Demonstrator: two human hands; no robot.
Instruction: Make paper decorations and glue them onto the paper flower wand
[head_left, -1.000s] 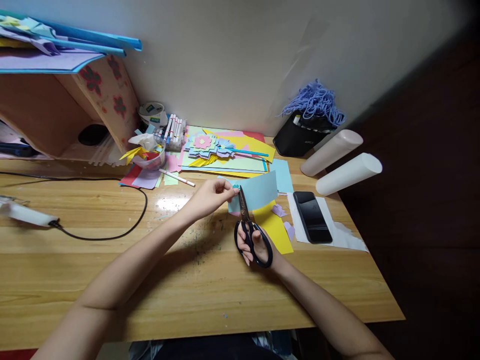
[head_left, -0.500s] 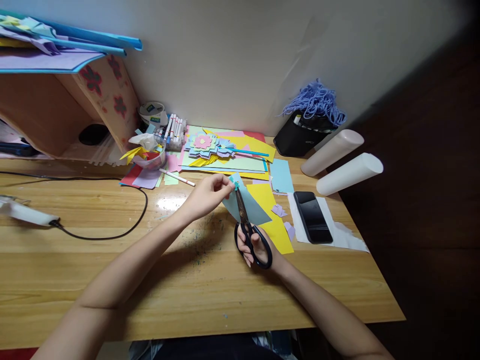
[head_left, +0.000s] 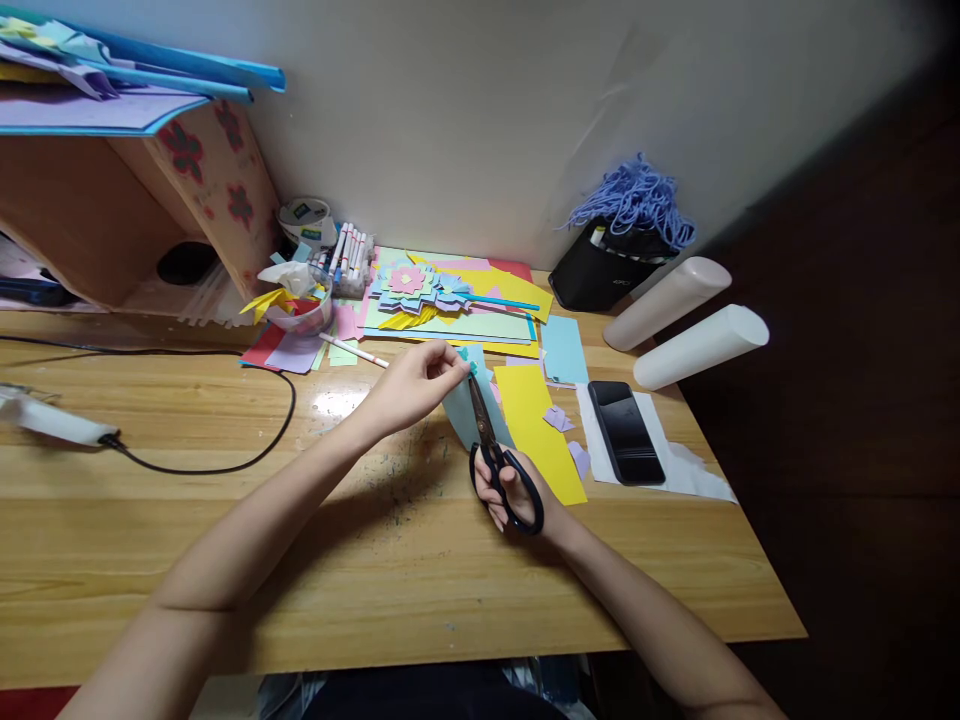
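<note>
My left hand point(head_left: 421, 388) is closed, pinching the top edge of a light blue sheet of paper point(head_left: 459, 412) between thumb and fingers. A small teal-green mark or piece point(head_left: 472, 366) shows at the pinched edge; its shape is too small to make out. My right hand point(head_left: 529, 492) grips a pair of scissors point(head_left: 484, 415) with black handles, fingers through the loops. The dark blades point up and away, lying over the paper with their tips close to my left thumb. Whether the tips are cutting into the paper I cannot tell.
Yellow paper point(head_left: 541, 430) and purple scraps point(head_left: 557, 418) lie right of the hands, beside a phone point(head_left: 626, 432). Behind are layered paper flowers point(head_left: 409, 283), markers point(head_left: 349, 252), a cup of scraps point(head_left: 304, 318) and two white rolls point(head_left: 701, 347). A black cable point(head_left: 217, 470) curves at left.
The blue paper has turned in my left hand, so its right corner has swung left and it looks narrower. The scissors have hardly moved.
</note>
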